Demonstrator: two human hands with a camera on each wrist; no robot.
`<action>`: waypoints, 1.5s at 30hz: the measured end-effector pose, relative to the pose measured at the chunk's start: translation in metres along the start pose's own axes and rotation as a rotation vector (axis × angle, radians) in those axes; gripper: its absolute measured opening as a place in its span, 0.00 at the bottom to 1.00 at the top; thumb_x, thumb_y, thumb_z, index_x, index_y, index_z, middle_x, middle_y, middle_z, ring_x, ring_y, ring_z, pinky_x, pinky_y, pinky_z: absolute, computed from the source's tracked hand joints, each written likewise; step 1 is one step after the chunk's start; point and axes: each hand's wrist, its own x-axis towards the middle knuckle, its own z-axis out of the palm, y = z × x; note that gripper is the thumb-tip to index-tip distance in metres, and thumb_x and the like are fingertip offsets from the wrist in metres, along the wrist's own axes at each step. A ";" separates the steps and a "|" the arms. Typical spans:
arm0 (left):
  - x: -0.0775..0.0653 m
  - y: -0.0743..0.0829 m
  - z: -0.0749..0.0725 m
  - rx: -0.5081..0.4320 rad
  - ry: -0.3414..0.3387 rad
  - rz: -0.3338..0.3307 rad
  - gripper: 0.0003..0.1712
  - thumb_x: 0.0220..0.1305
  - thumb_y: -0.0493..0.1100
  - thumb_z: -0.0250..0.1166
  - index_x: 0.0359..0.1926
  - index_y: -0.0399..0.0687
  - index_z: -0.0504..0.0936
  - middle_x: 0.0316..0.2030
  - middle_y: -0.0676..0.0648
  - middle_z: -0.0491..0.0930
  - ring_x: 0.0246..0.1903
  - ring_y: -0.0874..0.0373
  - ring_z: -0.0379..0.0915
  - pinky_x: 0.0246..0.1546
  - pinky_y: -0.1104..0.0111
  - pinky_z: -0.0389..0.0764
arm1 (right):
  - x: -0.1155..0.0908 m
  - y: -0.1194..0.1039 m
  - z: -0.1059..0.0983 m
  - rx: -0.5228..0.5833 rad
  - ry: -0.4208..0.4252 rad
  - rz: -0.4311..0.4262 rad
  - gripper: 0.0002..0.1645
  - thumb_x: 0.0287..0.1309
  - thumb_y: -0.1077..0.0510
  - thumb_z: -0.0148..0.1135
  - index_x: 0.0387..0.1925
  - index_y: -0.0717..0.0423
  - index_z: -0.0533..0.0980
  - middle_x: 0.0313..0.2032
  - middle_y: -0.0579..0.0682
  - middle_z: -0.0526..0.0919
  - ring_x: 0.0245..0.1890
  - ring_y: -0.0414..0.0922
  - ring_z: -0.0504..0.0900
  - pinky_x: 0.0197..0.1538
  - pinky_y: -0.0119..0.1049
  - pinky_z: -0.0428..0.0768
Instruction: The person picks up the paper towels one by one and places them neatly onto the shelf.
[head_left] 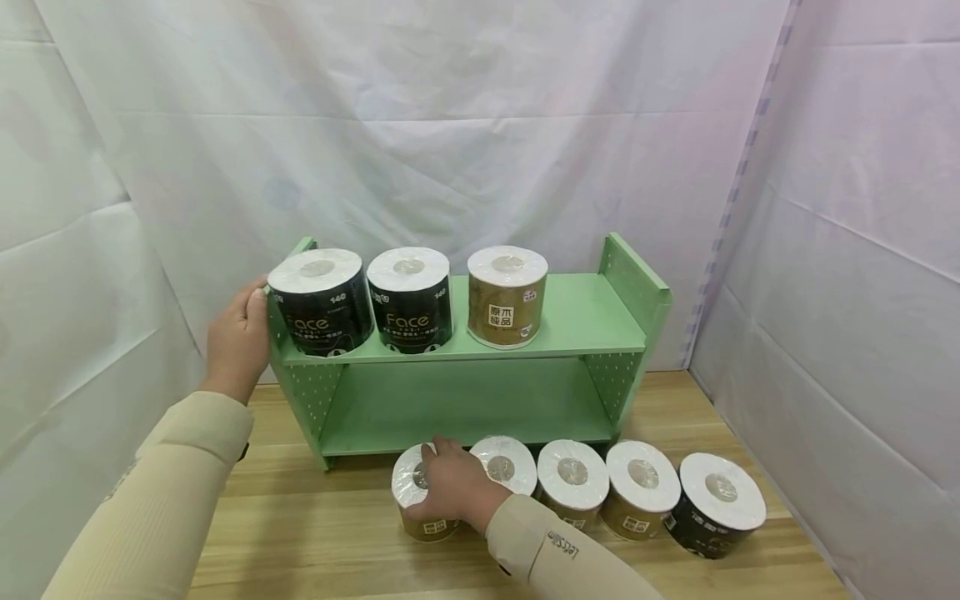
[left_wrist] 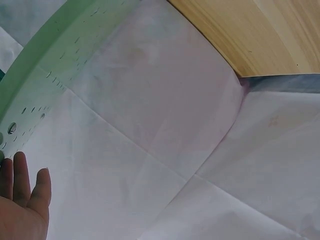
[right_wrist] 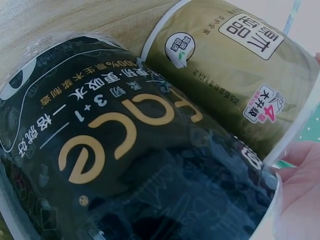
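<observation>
My right hand grips the leftmost gold-wrapped toilet roll of a front row, from above and its right side. In the right wrist view this gold roll stands behind a black "Face" roll, with part of the hand at the right edge. My left hand rests at the left side panel of a green two-tier shelf, beside a black roll. In the left wrist view its fingers are straight along the perforated panel.
On the upper tier also stand another black roll and a gold roll. The front row continues right with a partly hidden roll, two gold rolls and a black roll. White cloth hangs around the wooden table.
</observation>
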 end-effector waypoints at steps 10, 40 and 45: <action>-0.002 0.001 0.001 -0.007 0.015 -0.002 0.32 0.76 0.57 0.30 0.73 0.53 0.59 0.70 0.40 0.60 0.69 0.37 0.53 0.66 0.42 0.56 | -0.001 0.001 0.001 -0.009 0.027 -0.019 0.52 0.41 0.32 0.66 0.63 0.62 0.71 0.61 0.58 0.71 0.61 0.53 0.71 0.51 0.41 0.80; -0.001 0.001 0.003 -0.017 0.038 -0.017 0.33 0.75 0.58 0.30 0.73 0.55 0.61 0.69 0.41 0.62 0.69 0.39 0.56 0.66 0.43 0.58 | 0.000 0.003 0.002 0.014 0.057 -0.045 0.52 0.40 0.31 0.66 0.63 0.59 0.70 0.60 0.56 0.72 0.61 0.52 0.72 0.54 0.40 0.78; -0.002 0.002 0.002 -0.013 0.044 -0.013 0.33 0.75 0.58 0.31 0.73 0.54 0.61 0.69 0.41 0.62 0.69 0.39 0.55 0.66 0.43 0.58 | -0.001 0.001 -0.003 0.037 0.052 -0.040 0.53 0.41 0.32 0.65 0.64 0.59 0.69 0.61 0.56 0.72 0.62 0.52 0.71 0.56 0.42 0.77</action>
